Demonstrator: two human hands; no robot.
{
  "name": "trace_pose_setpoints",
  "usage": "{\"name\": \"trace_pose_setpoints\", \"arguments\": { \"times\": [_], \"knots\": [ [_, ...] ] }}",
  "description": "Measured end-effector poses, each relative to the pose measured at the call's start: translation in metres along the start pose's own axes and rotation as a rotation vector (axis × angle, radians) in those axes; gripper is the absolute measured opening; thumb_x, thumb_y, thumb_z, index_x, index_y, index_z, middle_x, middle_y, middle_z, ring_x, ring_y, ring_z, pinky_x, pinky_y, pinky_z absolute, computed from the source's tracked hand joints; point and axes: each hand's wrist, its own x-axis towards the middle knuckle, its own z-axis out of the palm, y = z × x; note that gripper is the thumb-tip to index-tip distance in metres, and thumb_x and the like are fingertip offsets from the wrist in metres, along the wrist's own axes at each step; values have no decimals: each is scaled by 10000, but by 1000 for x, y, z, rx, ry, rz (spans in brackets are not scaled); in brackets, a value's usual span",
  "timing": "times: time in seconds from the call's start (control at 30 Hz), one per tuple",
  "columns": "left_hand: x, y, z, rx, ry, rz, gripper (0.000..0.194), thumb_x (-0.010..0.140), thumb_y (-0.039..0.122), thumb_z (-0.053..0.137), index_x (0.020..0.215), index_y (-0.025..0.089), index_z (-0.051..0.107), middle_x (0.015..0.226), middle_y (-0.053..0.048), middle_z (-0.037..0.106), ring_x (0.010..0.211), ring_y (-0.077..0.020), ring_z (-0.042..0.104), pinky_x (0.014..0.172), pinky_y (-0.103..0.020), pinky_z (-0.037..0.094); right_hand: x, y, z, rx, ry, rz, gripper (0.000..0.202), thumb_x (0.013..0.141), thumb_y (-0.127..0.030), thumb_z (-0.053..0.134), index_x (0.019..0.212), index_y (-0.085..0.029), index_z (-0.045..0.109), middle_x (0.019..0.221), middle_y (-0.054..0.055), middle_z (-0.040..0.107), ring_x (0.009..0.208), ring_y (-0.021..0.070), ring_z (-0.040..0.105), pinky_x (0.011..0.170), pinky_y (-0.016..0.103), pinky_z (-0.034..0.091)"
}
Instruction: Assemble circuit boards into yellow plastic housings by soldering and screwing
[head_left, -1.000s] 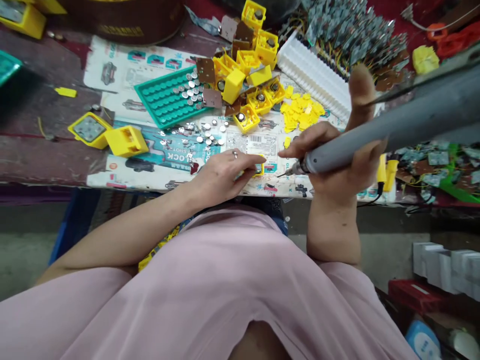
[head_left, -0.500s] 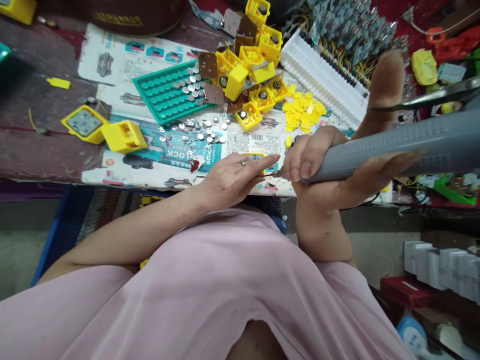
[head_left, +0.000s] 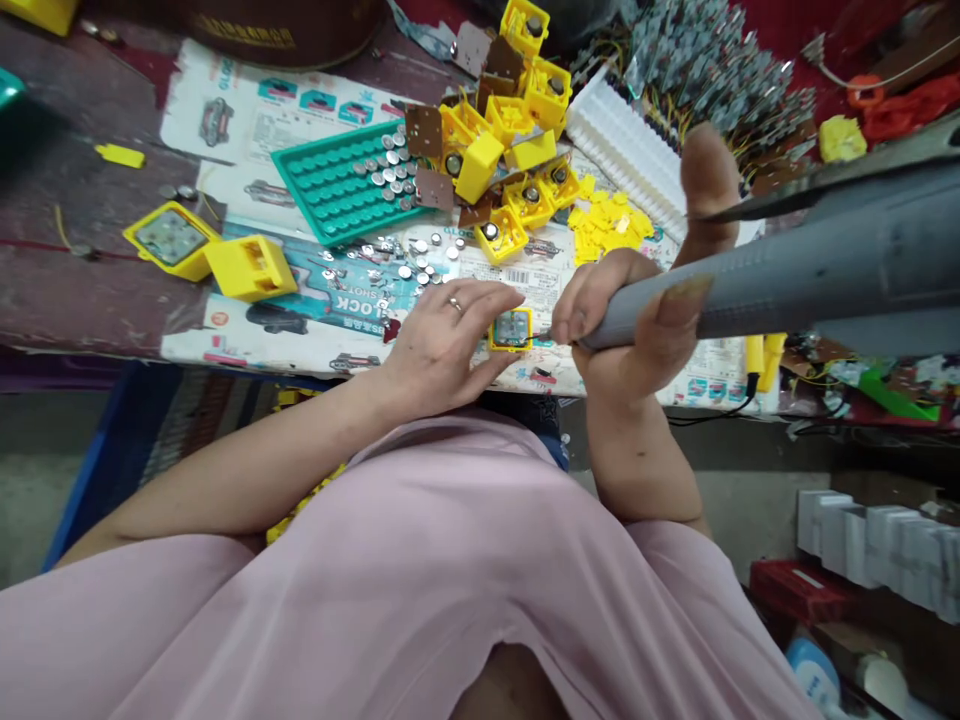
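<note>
My right hand [head_left: 630, 320] is wrapped round a grey electric screwdriver [head_left: 780, 285], its thin bit pointing left. A pointed metal tool, perhaps tweezers [head_left: 810, 185], also lies along that hand above the screwdriver. Just left of the bit tip is a small yellow plastic case [head_left: 511, 329] with a grey panel facing up; whether the bit touches it I cannot tell. My left hand [head_left: 442, 345], with a ring on one finger, rests on the printed cardboard at the case's left. Its fingers are stretched and parted from the thumb, one above the case and the thumb below.
Loose button cells [head_left: 424, 265] lie beside a green ridged tray [head_left: 322, 190]. Behind are several open yellow cases [head_left: 529, 200], a pile of yellow lids [head_left: 611, 225], and a white rack [head_left: 630, 140] near wired grey parts. Two larger yellow cases [head_left: 251, 270] sit left.
My left hand has drawn back left, its finger uncovering the small yellow case. My right hand and the screwdriver have shifted slightly left, and its thumb and fingers have closed in more.
</note>
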Motion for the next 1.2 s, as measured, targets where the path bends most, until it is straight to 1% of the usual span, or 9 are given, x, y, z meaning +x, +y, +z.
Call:
{"name": "trace_pose_setpoints", "arguments": {
  "times": [0.17,0.27,0.33,0.53,0.63,0.8,1.03,1.13,1.2],
  "knots": [
    [-6,-7,2,234,-134,85,235,958,306,573,1149,192,650,1309,-124,651,1206,-285,593,960,-440,501,5,8,0,-75,117,15,361,965,-550,449,1320,-481,464,511,-80,363,365,124,339,399,282,348],
    [-7,-7,5,233,-160,111,224,963,190,534,1146,177,661,1278,-120,672,1220,-266,594,977,-431,514,2,12,1,-143,66,92,300,963,-587,420,1172,-418,555,521,-69,390,394,129,359,423,295,387],
    [-6,-6,6,207,-177,103,233,962,162,521,1145,182,665,1265,-111,675,1226,-256,588,977,-422,521,-3,15,-1,-181,21,192,394,959,-653,343,999,-364,607,550,-41,429,445,143,408,470,321,423],
    [0,-7,0,250,-188,197,228,974,149,513,1150,143,658,1159,-72,720,1086,-215,632,911,-359,536,-11,22,-7,-152,-15,300,482,907,-719,346,773,-324,589,542,-20,415,471,150,400,509,341,431],
    [3,-7,-5,304,-213,221,250,994,138,462,1145,172,658,1188,-36,725,1105,-213,638,938,-369,526,-8,22,-8,-172,-12,316,525,882,-772,319,825,-333,601,542,-19,396,479,164,420,516,359,444],
    [6,-6,-8,212,-346,131,306,1001,101,381,1142,202,633,1277,-61,684,1257,-236,594,1022,-422,491,0,23,-7,-198,1,335,614,847,-818,349,1127,-328,590,547,-48,346,461,159,399,536,376,455],
    [-1,-9,-3,345,-219,185,280,957,131,470,1169,210,635,1314,-82,643,1252,-255,577,995,-414,515,-9,29,-5,-179,-14,368,567,828,-842,368,906,-350,638,540,-37,371,467,147,428,531,355,469],
    [-3,-11,-2,365,-169,217,280,935,129,496,1165,210,636,1268,-79,656,1217,-256,594,968,-396,535,-12,33,-8,-196,-38,428,620,805,-879,344,921,-354,652,542,-32,389,478,157,457,538,364,503],
    [-4,-12,-1,345,-187,213,287,931,125,505,1179,200,629,1291,-97,644,1233,-273,585,975,-405,540,-13,35,-12,-185,-134,467,625,821,-872,320,960,-363,653,583,-20,426,516,168,500,553,370,523]
  ]
}}
